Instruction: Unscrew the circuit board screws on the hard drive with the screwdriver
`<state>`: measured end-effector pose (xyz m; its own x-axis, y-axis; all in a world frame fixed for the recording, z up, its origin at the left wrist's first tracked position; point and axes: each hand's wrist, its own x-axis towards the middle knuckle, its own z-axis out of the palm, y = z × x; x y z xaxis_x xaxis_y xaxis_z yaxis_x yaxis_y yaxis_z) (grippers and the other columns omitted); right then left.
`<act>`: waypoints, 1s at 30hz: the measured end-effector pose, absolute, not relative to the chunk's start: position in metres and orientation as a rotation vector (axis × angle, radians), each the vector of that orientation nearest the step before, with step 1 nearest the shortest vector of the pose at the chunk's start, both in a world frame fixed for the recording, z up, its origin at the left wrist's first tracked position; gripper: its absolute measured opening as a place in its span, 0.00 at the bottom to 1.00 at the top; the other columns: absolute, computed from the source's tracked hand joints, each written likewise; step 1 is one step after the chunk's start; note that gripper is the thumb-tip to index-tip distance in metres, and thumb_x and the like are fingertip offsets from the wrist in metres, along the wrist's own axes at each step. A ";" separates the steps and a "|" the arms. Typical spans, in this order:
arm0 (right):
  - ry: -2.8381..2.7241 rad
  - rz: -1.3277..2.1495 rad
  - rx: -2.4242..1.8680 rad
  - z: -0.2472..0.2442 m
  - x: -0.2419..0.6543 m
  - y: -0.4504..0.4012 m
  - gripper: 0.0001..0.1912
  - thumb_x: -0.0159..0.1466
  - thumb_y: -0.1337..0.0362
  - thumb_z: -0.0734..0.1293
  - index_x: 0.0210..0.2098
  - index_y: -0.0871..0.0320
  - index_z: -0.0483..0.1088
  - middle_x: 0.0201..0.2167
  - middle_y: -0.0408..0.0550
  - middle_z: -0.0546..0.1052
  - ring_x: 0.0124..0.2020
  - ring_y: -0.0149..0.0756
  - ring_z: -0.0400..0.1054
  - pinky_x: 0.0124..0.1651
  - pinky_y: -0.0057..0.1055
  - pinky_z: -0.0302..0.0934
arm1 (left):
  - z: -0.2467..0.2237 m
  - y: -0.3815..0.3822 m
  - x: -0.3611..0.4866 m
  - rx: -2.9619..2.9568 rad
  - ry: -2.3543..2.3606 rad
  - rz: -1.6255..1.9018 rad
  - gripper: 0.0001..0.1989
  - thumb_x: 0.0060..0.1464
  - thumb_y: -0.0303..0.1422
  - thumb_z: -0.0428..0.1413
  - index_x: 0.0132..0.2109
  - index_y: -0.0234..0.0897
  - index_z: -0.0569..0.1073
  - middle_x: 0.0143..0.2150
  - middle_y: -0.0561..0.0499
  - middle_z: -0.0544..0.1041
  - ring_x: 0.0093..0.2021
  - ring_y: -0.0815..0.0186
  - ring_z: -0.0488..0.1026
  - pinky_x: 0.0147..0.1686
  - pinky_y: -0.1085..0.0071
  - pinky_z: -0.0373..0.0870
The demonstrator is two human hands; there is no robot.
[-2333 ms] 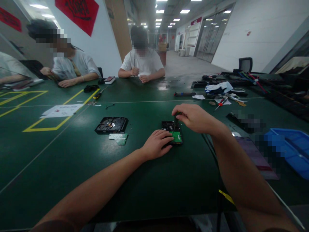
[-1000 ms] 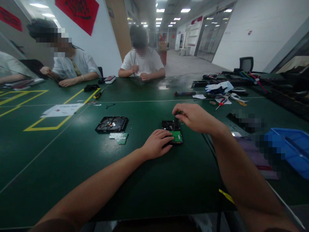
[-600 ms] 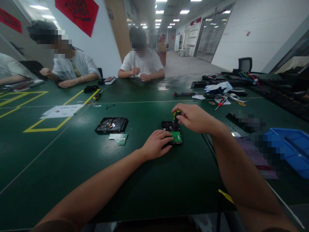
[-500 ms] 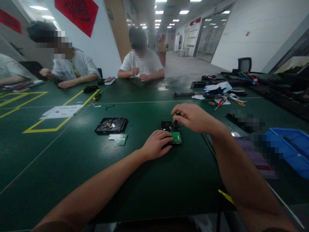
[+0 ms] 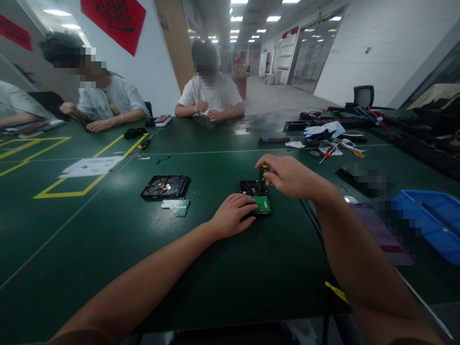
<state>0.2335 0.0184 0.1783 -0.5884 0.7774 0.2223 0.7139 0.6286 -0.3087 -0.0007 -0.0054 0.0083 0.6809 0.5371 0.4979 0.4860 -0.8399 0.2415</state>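
Observation:
A hard drive (image 5: 248, 186) lies on the green table in front of me, its green circuit board (image 5: 263, 205) facing up on the near half. My left hand (image 5: 233, 215) holds the drive at its left side, fingers across the board and thumb by the near edge. Above the drive, my right hand (image 5: 283, 175) grips a yellow-and-black screwdriver (image 5: 265, 172), held upright with the shaft pointing down at the drive. The tip's exact contact is too small to make out. To the left lie a second black drive (image 5: 166, 186) and a loose circuit board (image 5: 176, 206).
Tiny screws (image 5: 194, 186) lie beside the second drive. A blue bin (image 5: 427, 220) stands at the right. Farther back are a red-handled screwdriver (image 5: 328, 153), a glove (image 5: 325, 129) and another yellow screwdriver (image 5: 145, 141). People sit across the table, one person (image 5: 212, 96) opposite me.
The fingers of my right hand have shifted slightly around the screwdriver handle, and more of the handle shows. My left hand and the drive stay in place.

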 end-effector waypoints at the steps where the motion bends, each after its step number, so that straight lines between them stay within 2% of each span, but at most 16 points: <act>1: -2.518 0.253 -1.191 0.178 0.233 0.018 0.17 0.68 0.70 0.63 0.55 0.59 0.75 0.41 0.52 0.83 0.40 0.42 0.76 0.46 0.37 0.63 | 0.008 -0.006 -0.001 2.796 0.853 0.873 0.18 0.69 0.39 0.59 0.62 0.41 0.77 0.63 0.43 0.78 0.65 0.51 0.74 0.66 0.48 0.70; 4: -2.519 0.196 -1.159 0.176 0.232 0.019 0.16 0.69 0.69 0.63 0.54 0.60 0.76 0.45 0.54 0.83 0.43 0.43 0.75 0.49 0.37 0.63 | 0.008 -0.006 -0.001 2.798 0.855 0.871 0.18 0.69 0.39 0.59 0.62 0.40 0.77 0.63 0.43 0.78 0.65 0.51 0.74 0.66 0.48 0.69; 9: -2.505 0.147 -1.132 0.172 0.233 0.024 0.17 0.69 0.73 0.61 0.52 0.60 0.76 0.49 0.56 0.83 0.48 0.44 0.76 0.54 0.38 0.64 | 0.008 -0.005 -0.001 2.801 0.850 0.871 0.18 0.70 0.39 0.59 0.62 0.40 0.77 0.63 0.42 0.78 0.65 0.51 0.74 0.66 0.48 0.70; 13: -2.497 0.044 -1.190 0.172 0.233 0.025 0.10 0.71 0.67 0.66 0.50 0.59 0.77 0.49 0.57 0.82 0.52 0.49 0.76 0.57 0.42 0.64 | 0.008 -0.005 0.000 2.794 0.852 0.877 0.18 0.69 0.39 0.59 0.62 0.41 0.77 0.63 0.42 0.78 0.65 0.51 0.74 0.66 0.48 0.70; 18: -2.483 -0.088 -1.376 0.177 0.231 0.021 0.09 0.72 0.59 0.70 0.45 0.58 0.77 0.43 0.55 0.83 0.45 0.49 0.76 0.48 0.41 0.63 | 0.008 -0.006 0.000 2.802 0.849 0.888 0.18 0.69 0.39 0.59 0.62 0.40 0.77 0.63 0.42 0.78 0.65 0.51 0.74 0.66 0.48 0.70; 23: -2.482 -0.160 -1.422 0.180 0.228 0.019 0.15 0.71 0.51 0.71 0.38 0.57 0.77 0.37 0.53 0.82 0.38 0.46 0.75 0.41 0.39 0.60 | 0.008 -0.005 0.000 2.808 0.848 0.896 0.18 0.70 0.40 0.58 0.62 0.41 0.76 0.63 0.43 0.78 0.65 0.51 0.74 0.66 0.47 0.70; 25: -2.481 -0.131 -1.403 0.180 0.229 0.019 0.13 0.71 0.53 0.72 0.39 0.57 0.78 0.38 0.54 0.83 0.40 0.47 0.76 0.43 0.39 0.61 | 0.008 -0.005 0.000 2.808 0.849 0.892 0.18 0.70 0.40 0.58 0.62 0.41 0.76 0.63 0.42 0.78 0.65 0.51 0.74 0.66 0.48 0.70; 28: -2.488 -0.027 -1.290 0.178 0.230 0.021 0.07 0.70 0.63 0.71 0.45 0.58 0.80 0.45 0.54 0.85 0.46 0.47 0.78 0.50 0.39 0.64 | 0.009 -0.006 -0.001 2.810 0.852 0.868 0.18 0.70 0.40 0.58 0.62 0.40 0.76 0.64 0.42 0.78 0.65 0.51 0.74 0.66 0.48 0.70; 30: -2.508 0.056 -1.214 0.178 0.232 0.021 0.12 0.69 0.68 0.69 0.50 0.58 0.81 0.47 0.54 0.86 0.46 0.45 0.79 0.52 0.39 0.66 | 0.009 -0.006 -0.001 2.807 0.855 0.858 0.18 0.70 0.40 0.58 0.63 0.40 0.76 0.64 0.42 0.78 0.65 0.51 0.74 0.66 0.48 0.70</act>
<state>0.2316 0.0211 0.1777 -0.5701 0.7665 0.2959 0.7525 0.6316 -0.1865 -0.0008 -0.0057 0.0090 0.6868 0.5363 0.4906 0.4892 -0.8403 0.2338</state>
